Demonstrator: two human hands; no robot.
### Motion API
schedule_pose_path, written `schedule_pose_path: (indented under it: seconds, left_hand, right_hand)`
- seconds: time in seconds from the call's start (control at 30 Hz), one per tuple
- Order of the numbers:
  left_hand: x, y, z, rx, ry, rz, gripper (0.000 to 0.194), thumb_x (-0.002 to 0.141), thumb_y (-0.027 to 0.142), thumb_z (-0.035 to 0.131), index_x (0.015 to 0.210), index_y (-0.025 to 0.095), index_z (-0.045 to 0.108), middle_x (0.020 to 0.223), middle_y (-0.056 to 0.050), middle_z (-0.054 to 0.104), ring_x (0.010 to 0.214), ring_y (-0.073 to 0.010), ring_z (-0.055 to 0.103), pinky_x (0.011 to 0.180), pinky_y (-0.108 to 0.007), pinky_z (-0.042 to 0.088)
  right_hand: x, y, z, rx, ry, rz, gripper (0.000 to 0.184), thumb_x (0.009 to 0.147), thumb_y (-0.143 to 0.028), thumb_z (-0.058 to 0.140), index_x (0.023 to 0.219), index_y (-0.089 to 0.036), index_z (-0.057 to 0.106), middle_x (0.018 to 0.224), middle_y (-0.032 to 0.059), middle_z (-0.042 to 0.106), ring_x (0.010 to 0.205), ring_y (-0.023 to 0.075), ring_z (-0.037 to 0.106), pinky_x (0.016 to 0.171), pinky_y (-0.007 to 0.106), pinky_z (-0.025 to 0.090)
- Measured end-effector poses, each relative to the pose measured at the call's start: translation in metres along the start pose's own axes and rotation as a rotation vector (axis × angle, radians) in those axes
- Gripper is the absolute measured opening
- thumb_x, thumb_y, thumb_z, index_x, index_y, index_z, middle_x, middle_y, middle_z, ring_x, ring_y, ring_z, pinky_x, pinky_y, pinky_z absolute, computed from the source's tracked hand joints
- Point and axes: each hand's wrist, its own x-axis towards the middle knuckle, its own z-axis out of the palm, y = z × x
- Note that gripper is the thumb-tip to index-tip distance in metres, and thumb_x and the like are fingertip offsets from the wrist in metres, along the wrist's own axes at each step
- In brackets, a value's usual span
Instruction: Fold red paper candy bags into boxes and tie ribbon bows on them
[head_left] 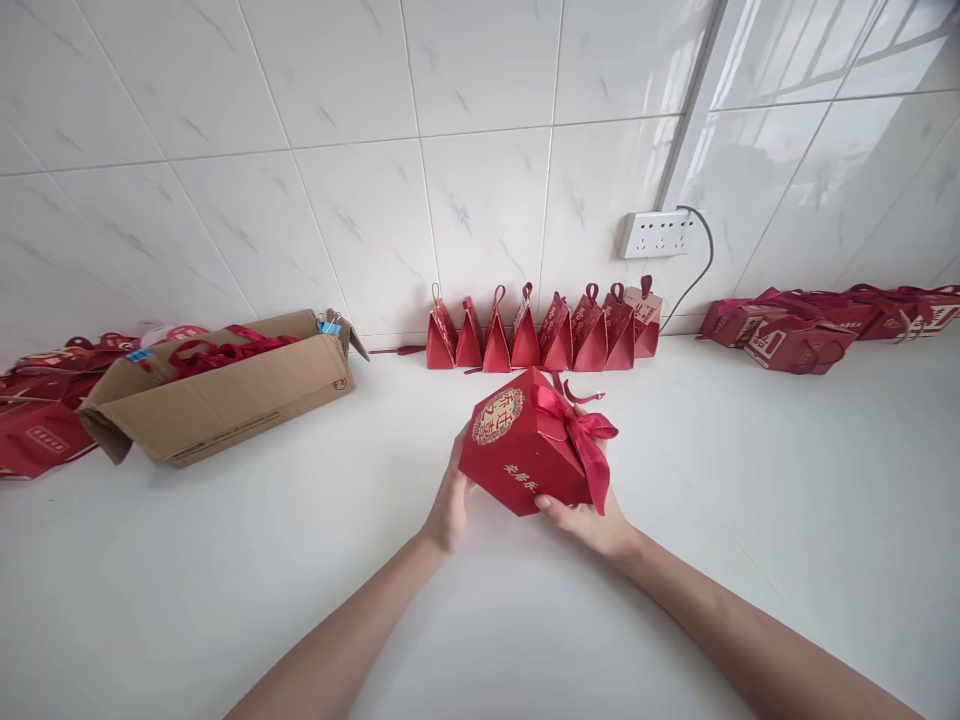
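Observation:
A red gift box [499,470] with gold lettering and a round gold emblem is held tilted above the white table. A crimson ribbon bow [581,432] is tied at its right end. My left hand [450,495] supports the box from its left side, the fingers mostly hidden behind it. My right hand [592,518] grips the lower right, its thumb on the front face and its other fingers out of sight behind. Just beyond the box, a loose dark red ribbon [581,396] lies on the table.
Several small red triangular boxes [525,345] with loops stand along the tiled wall. At left, a cardboard box [247,395] contains red ribbons, beside more red boxes [45,425]. Red packages [806,340] lie at right. A power strip [656,236] with a cable hangs on the wall.

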Motion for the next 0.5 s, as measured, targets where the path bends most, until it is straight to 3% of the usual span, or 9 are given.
schedule_pose_path:
  seconds: [0.17, 0.3, 0.4, 0.5]
  left_hand:
    - [-0.001, 0.001, 0.0, 0.032, -0.021, 0.096, 0.065, 0.085, 0.063, 0.032, 0.14, 0.029, 0.025, 0.142, -0.008, 0.036, 0.128, -0.0273, 0.036, 0.098, -0.041, 0.04]
    - [-0.001, 0.002, -0.003, 0.196, -0.054, 0.171, 0.081, 0.08, 0.065, 0.042, 0.144, 0.03, 0.009, 0.149, -0.008, 0.021, 0.13, -0.0305, 0.029, 0.094, -0.041, 0.04]
    - [-0.001, 0.002, -0.005, 0.318, -0.054, 0.243, 0.08, 0.081, 0.058, 0.046, 0.144, 0.032, 0.006, 0.148, -0.009, 0.02, 0.131, -0.0301, 0.027, 0.096, -0.042, 0.036]
    - [-0.001, 0.002, -0.006, 0.399, -0.043, 0.34, 0.079, 0.082, 0.052, 0.049, 0.144, 0.033, 0.005, 0.147, -0.008, 0.02, 0.13, -0.0304, 0.027, 0.095, -0.042, 0.036]
  right_hand:
    - [0.0, -0.001, 0.001, -0.03, 0.013, 0.123, 0.079, 0.063, -0.037, 0.077, 0.129, -0.031, 0.035, 0.122, 0.0074, 0.052, 0.121, 0.031, 0.045, 0.103, 0.051, 0.04]
    - [0.006, -0.004, 0.004, 0.279, -0.019, 0.209, 0.053, 0.08, -0.055, 0.054, 0.123, -0.026, 0.045, 0.125, 0.0073, 0.053, 0.115, 0.0274, 0.051, 0.096, 0.044, 0.047]
    - [0.009, -0.01, 0.007, 0.551, -0.14, 0.384, 0.059, 0.084, -0.062, 0.041, 0.125, -0.02, 0.045, 0.118, 0.0107, 0.057, 0.102, 0.0234, 0.061, 0.086, 0.035, 0.053]
    - [0.009, -0.012, 0.008, 0.686, -0.221, 0.523, 0.069, 0.081, -0.066, 0.041, 0.126, -0.013, 0.043, 0.112, 0.0149, 0.06, 0.097, 0.0222, 0.064, 0.083, 0.029, 0.053]
